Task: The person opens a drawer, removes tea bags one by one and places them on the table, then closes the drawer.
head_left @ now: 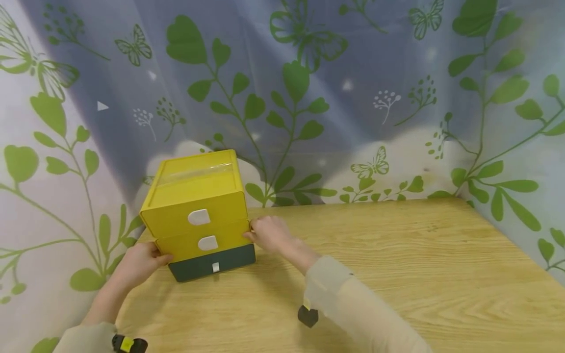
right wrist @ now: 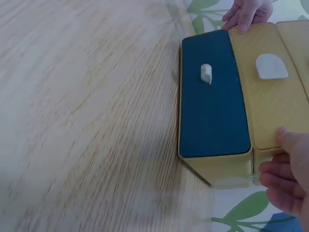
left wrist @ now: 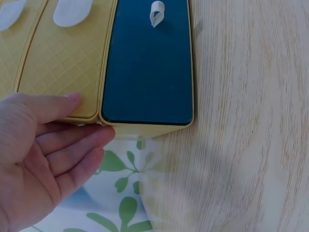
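A stack of three small drawer boxes stands on the table. The top drawer box [head_left: 176, 220] and the middle drawer box [head_left: 183, 248] are yellow with white rounded pull tabs. Lowest is a drawer box with a dark teal front [head_left: 194, 271] and a small folded white tab [left wrist: 157, 12]. My left hand [head_left: 139, 263] grips the middle box at its left side, thumb on the front, fingers along the side wall. On the opposite side my right hand [head_left: 270, 233] holds the same box likewise, its thumb [right wrist: 286, 137] on the front edge.
Clear tape [head_left: 196, 172] runs across the stack's top. The wood-grain table [head_left: 388, 264] extends to the right and front. Behind it hangs a curtain [head_left: 375, 59] with green leaves and butterflies. A black wrist device [head_left: 307, 316] hangs below the right sleeve.
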A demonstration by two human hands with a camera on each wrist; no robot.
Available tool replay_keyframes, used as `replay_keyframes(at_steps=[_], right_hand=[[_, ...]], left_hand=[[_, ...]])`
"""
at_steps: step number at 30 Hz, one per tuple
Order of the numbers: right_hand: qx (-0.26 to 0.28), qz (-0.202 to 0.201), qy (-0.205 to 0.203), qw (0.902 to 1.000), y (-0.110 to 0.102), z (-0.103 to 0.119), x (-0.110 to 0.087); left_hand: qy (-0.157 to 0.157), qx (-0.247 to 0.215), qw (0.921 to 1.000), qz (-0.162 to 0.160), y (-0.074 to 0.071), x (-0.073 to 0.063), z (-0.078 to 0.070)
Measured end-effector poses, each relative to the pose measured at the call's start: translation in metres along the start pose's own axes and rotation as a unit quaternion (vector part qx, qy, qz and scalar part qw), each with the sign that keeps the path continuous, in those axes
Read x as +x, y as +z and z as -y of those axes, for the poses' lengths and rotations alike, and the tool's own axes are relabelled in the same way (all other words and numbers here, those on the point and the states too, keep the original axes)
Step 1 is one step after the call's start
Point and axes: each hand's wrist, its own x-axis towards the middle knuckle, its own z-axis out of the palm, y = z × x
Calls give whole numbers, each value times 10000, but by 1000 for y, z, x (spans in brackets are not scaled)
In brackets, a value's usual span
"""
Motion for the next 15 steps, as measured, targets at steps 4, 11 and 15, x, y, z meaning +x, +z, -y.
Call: replay_keyframes(at_steps=[4, 11, 15], right_hand=[[-52, -92, -105, 9999, 2, -1, -1], [3, -249, -321, 9992, 2, -8, -3], [-27, -238, -400, 9989, 0, -15, -4]], left_hand=[[7, -25, 10000, 46, 0, -2, 0], [130, -94, 9998, 81, -1, 0, -3], [219, -161, 9995, 188, 1, 4, -5]])
